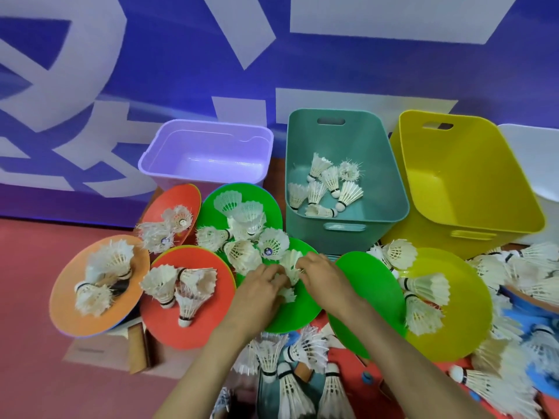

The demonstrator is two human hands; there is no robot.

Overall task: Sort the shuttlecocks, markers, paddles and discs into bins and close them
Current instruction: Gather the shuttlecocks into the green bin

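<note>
My left hand (260, 290) and my right hand (323, 275) meet over a green disc (299, 313), fingers curled round white shuttlecocks (290, 267) lying on it. More shuttlecocks are piled on a second green disc (211, 204) behind, and on the red disc (193, 325), the orange disc (63, 300) and the yellow disc (465, 300). The teal bin (390, 189) holds several shuttlecocks (326, 182). The purple bin (205, 155) and the yellow bin (472, 182) stand open with nothing visible inside.
All three bins stand along a blue and white banner wall on a red floor. Another green disc (363, 294) leans by my right wrist. Loose shuttlecocks (290, 385) and blue and red items crowd the floor near me and to the right. A brown paddle handle (137, 346) lies at the left.
</note>
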